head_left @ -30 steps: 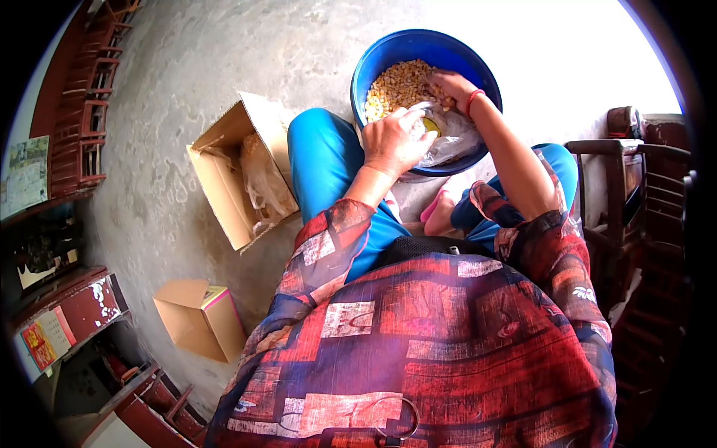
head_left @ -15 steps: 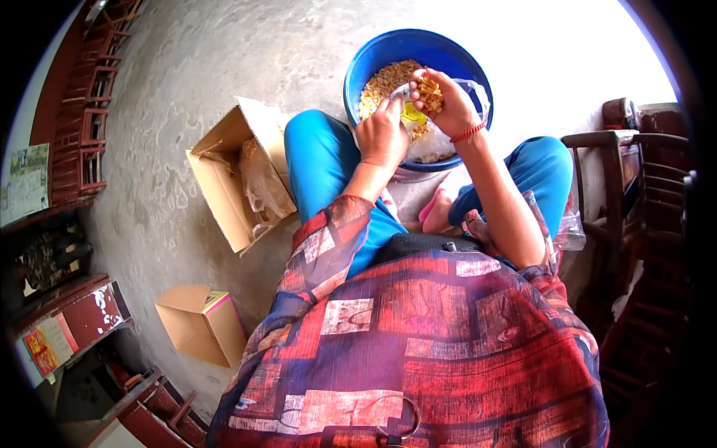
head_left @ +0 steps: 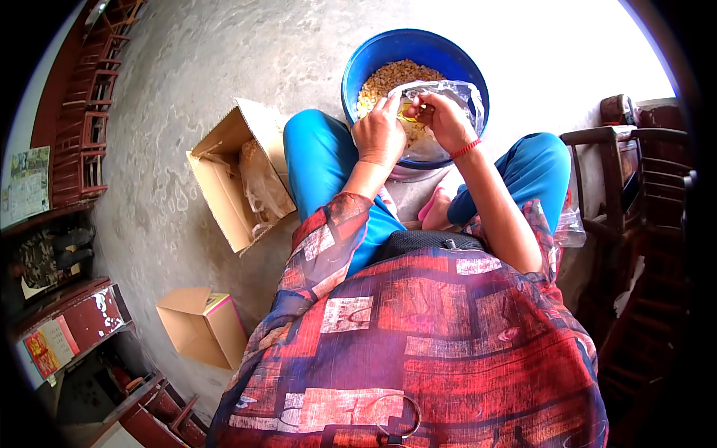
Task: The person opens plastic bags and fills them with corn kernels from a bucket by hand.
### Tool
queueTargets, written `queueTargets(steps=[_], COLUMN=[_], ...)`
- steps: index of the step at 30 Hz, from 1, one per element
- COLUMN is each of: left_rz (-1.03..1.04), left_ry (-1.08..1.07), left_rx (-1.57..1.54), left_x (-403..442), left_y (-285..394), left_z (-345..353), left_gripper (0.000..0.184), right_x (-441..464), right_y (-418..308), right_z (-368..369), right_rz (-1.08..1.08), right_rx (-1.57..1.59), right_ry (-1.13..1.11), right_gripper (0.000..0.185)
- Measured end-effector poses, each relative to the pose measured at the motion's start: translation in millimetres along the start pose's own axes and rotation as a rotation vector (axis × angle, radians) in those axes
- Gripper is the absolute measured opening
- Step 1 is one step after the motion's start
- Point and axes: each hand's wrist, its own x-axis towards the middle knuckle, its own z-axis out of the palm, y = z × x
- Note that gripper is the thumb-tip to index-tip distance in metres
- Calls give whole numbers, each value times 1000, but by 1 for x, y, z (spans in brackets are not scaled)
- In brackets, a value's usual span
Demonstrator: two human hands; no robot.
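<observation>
A blue tub (head_left: 364, 60) stands between my knees, with many small golden-yellow dry pieces (head_left: 399, 75) in it; I cannot tell their exact kind. Over the tub, a clear plastic bag (head_left: 464, 93) with some yellow print is spread. My left hand (head_left: 379, 138) is closed on the bag's left edge, fingertips pinched together. At the bag's mouth is my right hand (head_left: 448, 127), wearing a red cord bracelet (head_left: 465, 148). Its fingers are curled inward, and whatever lies in them is hidden.
An open cardboard box (head_left: 224, 179) with plastic bags inside sits left of my knee. Nearer me on the left is a smaller open box (head_left: 202, 328). A dark wooden chair (head_left: 616, 179) stands to the right. Red-brown wooden furniture (head_left: 89, 149) lines the far left.
The handful of golden pieces in my right hand is no longer visible. That hand has turned and lowered to the bag, whose mouth is spread wider. My left hand still pinches the bag.
</observation>
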Motion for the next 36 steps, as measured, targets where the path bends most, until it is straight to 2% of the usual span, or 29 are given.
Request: queueTargets(steps=[9, 14, 16, 19, 23, 28, 31, 32, 33, 36], left_rz=[72, 62, 61, 63, 70, 88, 71, 43, 41, 58], left_ry=[90, 88, 96, 93, 110, 123, 93, 118, 121, 109], left_rx=[-13, -36, -59, -57, -64, -53, -52, -65, -63, -59], left_x=[-1, -1, -1, -1, -1, -2, -2, -2, -2, -1], left_y=[-3, -6, -6, -7, -5, -1, -2, 0, 0, -1], left_z=[5, 7, 8, 9, 8, 2, 4, 4, 5, 4], left_gripper=[37, 38, 38, 39, 36, 28, 26, 30, 30, 24], right_x=[-5, -4, -7, -10, -12, 10, 41, 56, 73, 113], right_y=[7, 5, 2, -4, -16, -50, -65, -62, -57, -40], right_z=[0, -2, 2, 2, 5, 25, 32, 29, 21, -9], right_rz=[-117, -104, -169, -144, -77, -218, -277, -298, -298, -248], right_rx=[-284, -300, -168, -171, -97, -133, -349, -512, -513, -1310], right_ry=[-32, -15, 111, 178, 105, -65, -22, 48, 45, 29], right_gripper=[22, 18, 16, 15, 17, 18, 17, 16, 16, 23])
